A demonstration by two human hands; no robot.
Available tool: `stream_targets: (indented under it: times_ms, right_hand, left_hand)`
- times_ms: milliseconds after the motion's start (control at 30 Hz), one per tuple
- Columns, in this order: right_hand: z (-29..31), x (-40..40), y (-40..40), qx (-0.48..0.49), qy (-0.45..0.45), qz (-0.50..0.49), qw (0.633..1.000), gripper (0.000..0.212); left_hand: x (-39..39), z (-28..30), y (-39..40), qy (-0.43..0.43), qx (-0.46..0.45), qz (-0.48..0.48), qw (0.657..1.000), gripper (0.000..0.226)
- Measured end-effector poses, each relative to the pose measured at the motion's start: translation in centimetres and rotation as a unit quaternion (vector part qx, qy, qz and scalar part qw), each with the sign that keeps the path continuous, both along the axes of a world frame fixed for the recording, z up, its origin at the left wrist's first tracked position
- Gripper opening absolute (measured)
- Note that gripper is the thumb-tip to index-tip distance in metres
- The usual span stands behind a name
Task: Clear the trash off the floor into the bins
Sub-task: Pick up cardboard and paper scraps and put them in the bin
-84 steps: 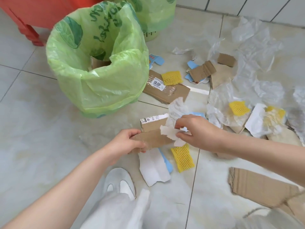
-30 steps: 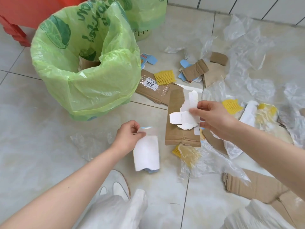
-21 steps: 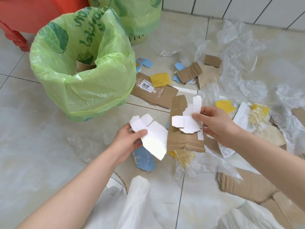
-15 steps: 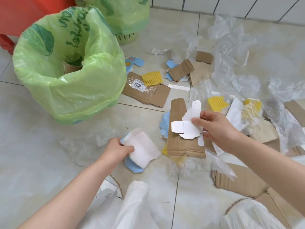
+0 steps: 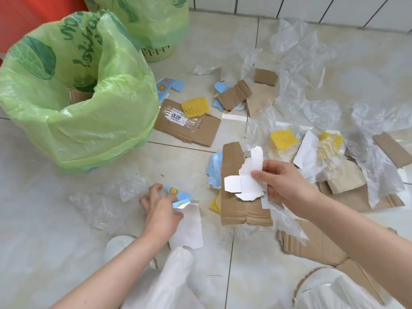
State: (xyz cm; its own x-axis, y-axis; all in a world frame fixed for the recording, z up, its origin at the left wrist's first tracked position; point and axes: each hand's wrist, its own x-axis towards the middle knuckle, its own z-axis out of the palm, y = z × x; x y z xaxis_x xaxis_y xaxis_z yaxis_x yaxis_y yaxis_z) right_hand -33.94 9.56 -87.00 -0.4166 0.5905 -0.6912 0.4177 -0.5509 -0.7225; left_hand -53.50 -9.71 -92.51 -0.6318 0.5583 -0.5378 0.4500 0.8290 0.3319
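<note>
My right hand (image 5: 283, 186) holds up a brown cardboard strip (image 5: 236, 206) together with torn white card pieces (image 5: 245, 181), pinched between thumb and fingers. Low near the floor, my left hand (image 5: 160, 210) grips a white carton piece (image 5: 189, 228) and reaches onto a blue printed scrap (image 5: 178, 195). A bin lined with a green bag (image 5: 73, 112) stands at the left, with cardboard inside. A second green-bagged bin (image 5: 153, 25) stands behind it.
Cardboard pieces (image 5: 187, 126), yellow foam nets (image 5: 196, 107), blue scraps and clear plastic film (image 5: 312, 70) litter the tiles to the right. Crumpled film (image 5: 100, 208) lies left of my left hand. A large cardboard sheet (image 5: 318, 246) lies at the lower right. Red furniture (image 5: 26, 18) stands behind the bins.
My left hand let go of a cardboard piece, picked up a white carton piece, lifted it, then lowered it to the floor onto a blue scrap. My right hand raised the cardboard strip upright.
</note>
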Motion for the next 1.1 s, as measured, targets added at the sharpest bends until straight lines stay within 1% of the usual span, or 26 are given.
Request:
stream_targets:
  times_ms: [133,200,233,267,333,433,533,700,733,800,833,933,1033,1100]
  right_hand:
    - [-0.1,1.3,0.4,-0.015,-0.005,-0.039,0.999,0.011]
    - [-0.1,2.0,0.8,-0.009,-0.014,-0.059,0.998,0.014]
    - [0.0,2.2,1.0,-0.006,-0.017,-0.065,0.998,0.015]
    - [0.0,2.3,1.1,-0.004,-0.02,-0.066,0.998,0.015]
    - [0.0,2.2,1.2,0.001,-0.018,-0.06,0.998,0.017]
    - [-0.1,1.0,1.3,0.02,-0.016,-0.036,0.999,0.021]
    - [-0.5,-1.2,1.6,0.046,-0.036,0.009,0.998,0.027]
    - [-1.9,-5.4,3.3,0.099,-0.079,0.055,0.99,0.045]
    - [-2.1,-6.1,3.6,0.113,-0.093,0.081,0.986,0.046]
    - [-2.2,-7.4,4.3,0.133,-0.118,0.138,0.974,0.037]
    - [-2.3,-8.0,4.6,0.132,-0.118,0.149,0.973,0.033]
    - [-2.2,-9.6,5.6,0.119,-0.093,0.125,0.981,0.032]
    - [-2.0,-11.0,7.0,0.119,-0.065,0.087,0.987,0.04]
    - [-1.6,-11.8,8.2,0.112,-0.053,0.07,0.99,0.037]
  left_hand:
    - [-0.2,-0.4,-0.2,-0.015,0.039,0.012,0.999,0.033]
    - [-0.2,-0.1,0.0,-0.05,0.064,0.016,0.997,0.023]
    - [-0.4,0.0,0.3,-0.078,0.069,0.024,0.994,0.025]
    - [-0.6,0.3,0.5,-0.113,0.073,0.05,0.99,0.029]
    - [-1.3,0.9,1.2,-0.176,0.094,0.115,0.973,0.027]
    - [-2.7,2.1,2.9,-0.208,0.15,0.16,0.953,0.023]
    - [-4.2,3.3,5.2,-0.203,0.18,0.146,0.951,0.021]
    - [-6.2,3.8,9.8,-0.188,0.187,0.096,0.959,0.021]
    - [-6.5,3.7,10.6,-0.183,0.185,0.078,0.962,0.023]
    - [-6.9,3.5,12.1,-0.169,0.18,0.044,0.968,0.027]
    - [-7.1,3.4,12.7,-0.159,0.178,0.032,0.971,0.028]
    - [-8.0,3.2,14.5,-0.131,0.185,0.014,0.974,0.027]
    - [-9.1,3.3,16.2,-0.115,0.203,0.013,0.972,0.022]
    - [-10.0,3.3,17.3,-0.11,0.211,0.009,0.971,0.019]
